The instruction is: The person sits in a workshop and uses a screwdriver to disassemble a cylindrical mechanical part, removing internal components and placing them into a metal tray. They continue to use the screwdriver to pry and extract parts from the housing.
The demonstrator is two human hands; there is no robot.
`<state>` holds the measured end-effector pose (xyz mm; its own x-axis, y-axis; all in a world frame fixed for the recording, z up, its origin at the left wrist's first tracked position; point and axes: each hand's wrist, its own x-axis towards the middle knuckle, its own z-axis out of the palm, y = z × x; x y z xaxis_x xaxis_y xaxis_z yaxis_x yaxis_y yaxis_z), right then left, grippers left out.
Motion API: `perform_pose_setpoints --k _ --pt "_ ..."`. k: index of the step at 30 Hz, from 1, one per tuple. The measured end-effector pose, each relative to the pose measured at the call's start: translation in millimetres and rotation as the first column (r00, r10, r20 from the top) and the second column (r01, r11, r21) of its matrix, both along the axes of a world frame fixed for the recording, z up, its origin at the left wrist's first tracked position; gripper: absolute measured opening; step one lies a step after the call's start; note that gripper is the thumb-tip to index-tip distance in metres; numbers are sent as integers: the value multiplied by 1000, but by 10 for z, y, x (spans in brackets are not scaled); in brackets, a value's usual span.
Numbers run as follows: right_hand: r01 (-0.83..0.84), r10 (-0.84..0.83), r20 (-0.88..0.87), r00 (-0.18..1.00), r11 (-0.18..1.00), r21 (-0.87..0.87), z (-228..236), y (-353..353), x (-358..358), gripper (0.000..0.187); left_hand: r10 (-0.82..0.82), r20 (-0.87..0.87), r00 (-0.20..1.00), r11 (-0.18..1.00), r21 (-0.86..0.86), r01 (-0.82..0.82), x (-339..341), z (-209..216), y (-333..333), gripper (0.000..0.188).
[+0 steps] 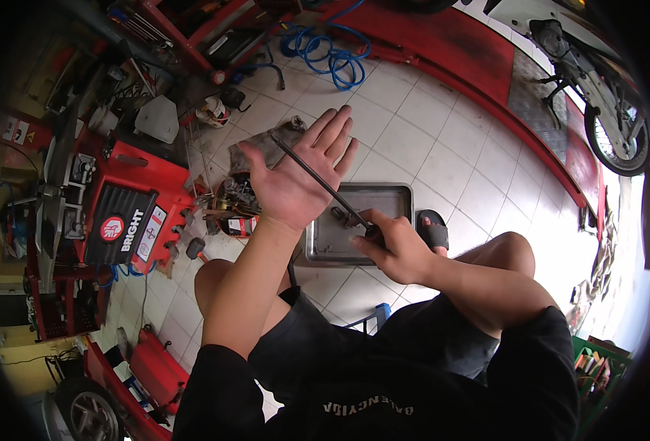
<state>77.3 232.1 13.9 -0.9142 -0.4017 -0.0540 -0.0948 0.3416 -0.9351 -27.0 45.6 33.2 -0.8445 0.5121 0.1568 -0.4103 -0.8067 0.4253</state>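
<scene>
My right hand (pixel 398 248) is closed around the dark handle end of a long, thin, dark rod-like tool (pixel 314 173). Its shaft slants up and left across my left palm, and the far tip ends near my thumb; whether shaft and palm touch, I cannot tell. With the palm facing up and fingers stretched out, my left hand (pixel 299 173) is open and grips nothing. Below both hands, a rectangular metal tray (pixel 411 209) sits on the tiled floor, with a few small dark parts in it. My right hand covers some of the tray.
A grey cloth (pixel 248 153) and mixed parts (pixel 236 197) lie left of the tray. A red machine (pixel 137 198) stands at the left, near a mallet (pixel 195 248). Coiled blue hose (pixel 332 62) lies beyond, before a red lift platform (pixel 442 55). A motorcycle (pixel 597 88) stands far right.
</scene>
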Motion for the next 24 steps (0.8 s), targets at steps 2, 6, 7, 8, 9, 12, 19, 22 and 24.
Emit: perform_pose_setpoints --k 2,6,7,8,9,12,19,22,24 --pt "53 -61 -107 992 996 -74 60 -15 12 35 12 -9 1000 1000 9 -12 5 29 0 142" --pt "-61 57 97 994 997 45 -103 36 -60 36 -7 2 1000 1000 -21 7 51 5 -15 141" --pt "-48 47 12 999 998 49 -175 47 -74 36 -8 7 1000 1000 -17 8 52 -2 -26 141" --pt "-36 40 -73 997 998 55 -206 54 -81 36 -7 11 1000 1000 -13 8 51 -2 -32 141" --pt "-41 44 -66 997 998 42 -220 58 -76 36 -8 0 1000 1000 -10 8 48 3 -34 141" --pt "-85 85 15 996 996 -8 -145 23 -71 37 -6 -28 1000 1000 -3 6 48 34 -42 141" --pt "-218 236 312 920 971 -94 100 20 -70 38 -2 -37 999 1000 -2 2 54 107 -54 140" --pt "-220 237 300 924 971 -90 103 13 -76 38 -1 -42 999 1000 0 1 49 100 -62 140" --pt "-212 228 274 934 973 -86 109 17 -77 38 1 -50 999 1000 -3 -1 41 98 -62 140"
